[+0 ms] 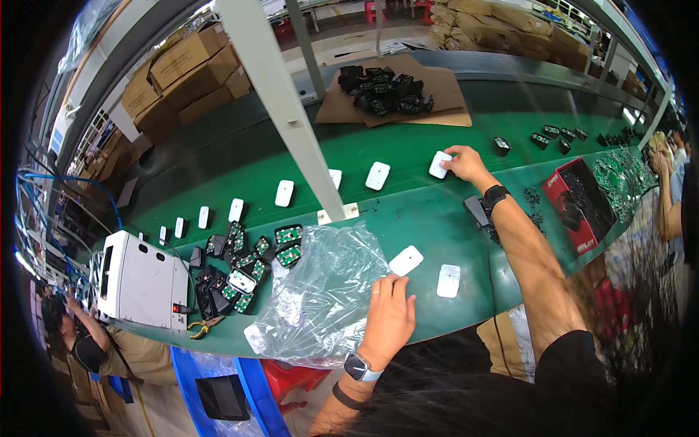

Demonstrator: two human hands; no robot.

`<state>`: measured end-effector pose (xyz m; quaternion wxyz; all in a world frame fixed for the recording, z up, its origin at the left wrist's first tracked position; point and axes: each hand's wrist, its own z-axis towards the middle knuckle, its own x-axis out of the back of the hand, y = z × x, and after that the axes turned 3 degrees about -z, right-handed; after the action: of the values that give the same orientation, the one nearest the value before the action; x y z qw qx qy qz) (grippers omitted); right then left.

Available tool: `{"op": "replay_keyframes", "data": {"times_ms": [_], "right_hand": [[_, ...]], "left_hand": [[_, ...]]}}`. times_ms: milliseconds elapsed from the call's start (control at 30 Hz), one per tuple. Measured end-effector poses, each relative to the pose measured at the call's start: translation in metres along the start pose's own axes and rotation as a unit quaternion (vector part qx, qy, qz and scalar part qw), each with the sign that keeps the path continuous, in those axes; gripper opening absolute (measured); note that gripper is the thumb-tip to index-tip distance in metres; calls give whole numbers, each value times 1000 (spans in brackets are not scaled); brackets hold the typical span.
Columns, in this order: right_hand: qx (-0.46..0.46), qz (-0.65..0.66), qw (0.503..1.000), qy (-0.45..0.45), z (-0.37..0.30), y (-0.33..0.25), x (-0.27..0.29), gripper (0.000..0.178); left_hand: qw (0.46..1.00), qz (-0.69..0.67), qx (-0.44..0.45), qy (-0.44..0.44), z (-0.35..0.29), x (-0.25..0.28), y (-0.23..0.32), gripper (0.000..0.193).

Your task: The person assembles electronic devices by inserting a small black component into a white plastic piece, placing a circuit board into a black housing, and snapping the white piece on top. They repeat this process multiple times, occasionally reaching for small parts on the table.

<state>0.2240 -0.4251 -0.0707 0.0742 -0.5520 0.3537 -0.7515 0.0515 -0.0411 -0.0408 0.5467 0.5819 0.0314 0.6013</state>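
Observation:
At the green belt, my right hand pinches the edge of a white rounded rectangular cover between thumb and fingers. Nearer to me, my left hand is held over the table with fingers stretched and thumb apart. Its fingertips are at the lower edge of a second white cover; whether they touch it I cannot tell. A third white cover lies flat to the right. Beside my left hand spreads a clear plastic bag. Black housings with green circuit boards are heaped to its left.
More white-topped units line the belt, behind a metal post. A white machine and pliers sit left. A red box of black parts is right. Black housings pile on cardboard. Other people work at both sides.

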Motion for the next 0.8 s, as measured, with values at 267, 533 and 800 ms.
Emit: {"op": "replay_keyframes", "data": {"times_ms": [267, 533, 800], "right_hand": [[75, 64, 995, 24, -95, -31, 155, 27], [27, -42, 998, 38, -156, 86, 192, 13], [84, -135, 985, 64, -113, 121, 169, 10]], "left_hand": [[989, 147, 23, -16, 33, -25, -10, 37], [992, 125, 14, 4, 37, -26, -7, 41], [991, -117, -3, 62, 28, 3, 46, 46]]}}
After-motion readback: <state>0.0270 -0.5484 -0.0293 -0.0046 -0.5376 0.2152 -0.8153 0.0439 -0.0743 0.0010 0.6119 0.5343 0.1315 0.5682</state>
